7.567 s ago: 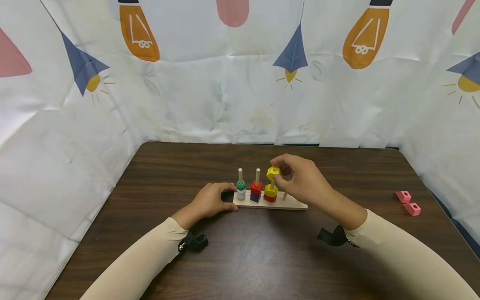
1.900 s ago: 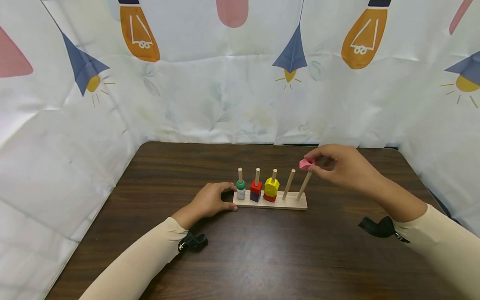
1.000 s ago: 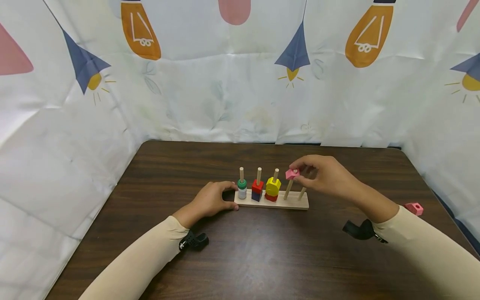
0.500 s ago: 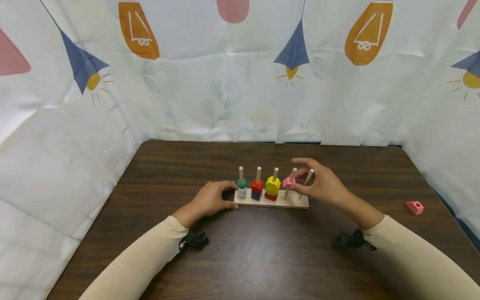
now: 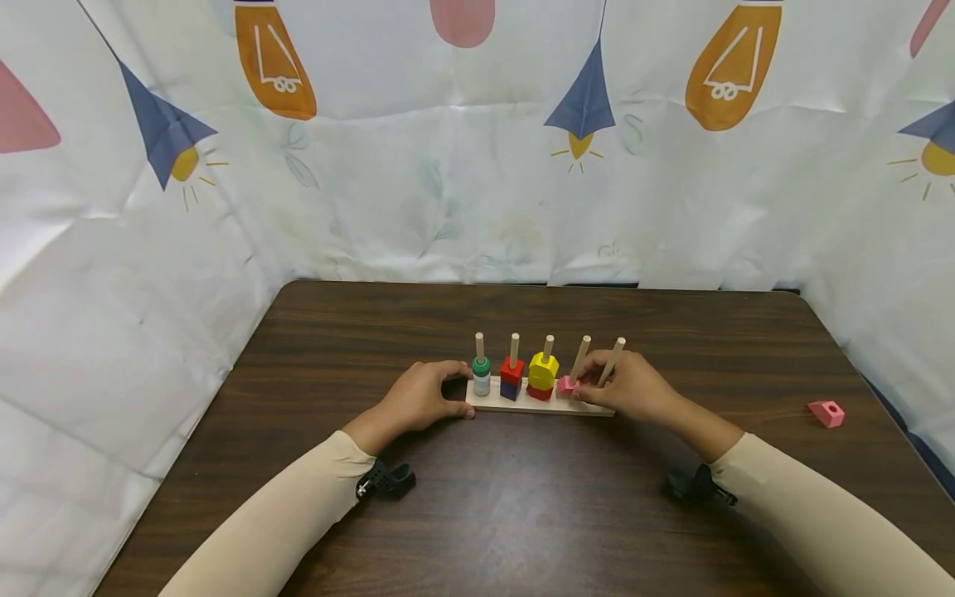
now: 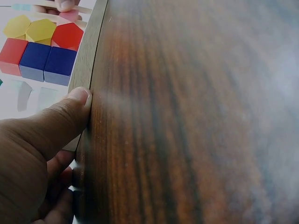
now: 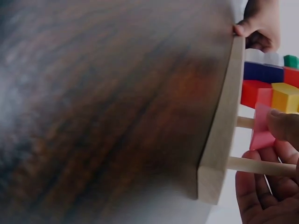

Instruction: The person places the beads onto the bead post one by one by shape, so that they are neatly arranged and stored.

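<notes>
A pale wooden peg board with a row of upright pegs lies on the table. My left hand grips its left end, the thumb on the front edge. My right hand pinches a pink block, threaded low on the fourth peg; in the right wrist view a bit of peg shows between block and base. The fifth peg is bare and passes among the right hand's fingers. Green over white rings, red over blue cubes and yellow over red pieces fill the other pegs.
Another pink block with a hole lies on the dark wooden table toward the right edge. A white printed cloth hangs behind the table and along both sides.
More yellow has been stacked on the third peg. My right hand has brought one pink block from the right, put it over the fourth peg and slid it down. The left hand stays put.
</notes>
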### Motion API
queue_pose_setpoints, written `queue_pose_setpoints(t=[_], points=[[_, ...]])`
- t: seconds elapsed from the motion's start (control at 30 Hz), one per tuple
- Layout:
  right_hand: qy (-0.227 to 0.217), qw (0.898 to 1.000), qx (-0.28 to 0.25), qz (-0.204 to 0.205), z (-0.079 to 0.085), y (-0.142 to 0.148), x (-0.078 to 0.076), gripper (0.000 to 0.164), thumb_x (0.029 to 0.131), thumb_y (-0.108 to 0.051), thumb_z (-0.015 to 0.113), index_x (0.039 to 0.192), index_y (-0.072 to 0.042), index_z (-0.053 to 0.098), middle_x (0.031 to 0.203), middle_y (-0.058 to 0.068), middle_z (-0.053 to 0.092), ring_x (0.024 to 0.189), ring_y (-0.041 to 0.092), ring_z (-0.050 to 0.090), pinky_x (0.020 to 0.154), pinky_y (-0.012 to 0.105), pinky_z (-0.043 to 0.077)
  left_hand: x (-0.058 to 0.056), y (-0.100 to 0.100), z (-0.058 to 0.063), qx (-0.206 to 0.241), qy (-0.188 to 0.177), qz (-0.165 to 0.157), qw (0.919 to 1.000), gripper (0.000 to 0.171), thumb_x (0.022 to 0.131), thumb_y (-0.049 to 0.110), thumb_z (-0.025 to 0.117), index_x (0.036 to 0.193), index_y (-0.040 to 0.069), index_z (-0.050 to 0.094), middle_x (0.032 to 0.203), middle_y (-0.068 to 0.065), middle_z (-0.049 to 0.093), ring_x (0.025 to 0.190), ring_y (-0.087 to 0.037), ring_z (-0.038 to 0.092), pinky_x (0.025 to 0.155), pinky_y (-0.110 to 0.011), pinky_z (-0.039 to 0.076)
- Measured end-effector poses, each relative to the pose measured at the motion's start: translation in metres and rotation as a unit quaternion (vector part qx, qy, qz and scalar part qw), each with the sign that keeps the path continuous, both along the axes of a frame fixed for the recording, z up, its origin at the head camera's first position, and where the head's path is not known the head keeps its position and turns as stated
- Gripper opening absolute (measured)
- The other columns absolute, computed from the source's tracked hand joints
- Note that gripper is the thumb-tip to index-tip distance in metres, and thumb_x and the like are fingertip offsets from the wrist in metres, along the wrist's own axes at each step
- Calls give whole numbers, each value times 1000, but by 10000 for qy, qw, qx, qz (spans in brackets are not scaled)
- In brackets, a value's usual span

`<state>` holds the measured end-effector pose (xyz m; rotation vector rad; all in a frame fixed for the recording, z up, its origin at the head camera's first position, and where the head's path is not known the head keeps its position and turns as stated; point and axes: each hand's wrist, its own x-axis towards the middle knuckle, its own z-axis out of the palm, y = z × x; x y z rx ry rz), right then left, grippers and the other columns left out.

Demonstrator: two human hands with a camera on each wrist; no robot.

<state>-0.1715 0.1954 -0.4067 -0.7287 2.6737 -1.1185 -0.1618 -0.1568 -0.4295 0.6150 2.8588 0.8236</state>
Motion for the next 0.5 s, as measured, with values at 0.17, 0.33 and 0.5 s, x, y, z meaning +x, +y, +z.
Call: queue_pose_setpoints(t=[0.17, 0.33, 0.5], points=[[-155, 9998, 31, -81, -6, -1, -1, 16, 85, -15, 85, 97, -16, 75, 84, -7, 67, 73, 17, 60, 62, 30, 52, 0, 0, 0, 13, 32, -33, 10000, 54, 78, 37, 91, 124, 19, 72, 132, -3, 68, 121, -26, 63, 101, -47, 49], [-117, 9998, 71, -115, -8, -3, -1, 17, 83, -18, 87, 95, -16, 75, 87, -6, 69, 69, 14, 58, 59, 29, 50, -2, -1, -1, -1, 79, -73, 9999, 53, 77, 38, 92, 122, 19, 73, 128, -1, 70, 119, -24, 64, 100, -46, 50], [-60, 9997, 201, -87, -7, -2, -1, 19, 83, -19, 87, 97, -16, 74, 87, -6, 69, 71, 14, 57, 62, 31, 50, -2, -1, -2, 3, 81, -77, 9999, 53, 77, 39, 92, 122, 19, 73, 126, 0, 70, 118, -23, 64, 100, -45, 50]])
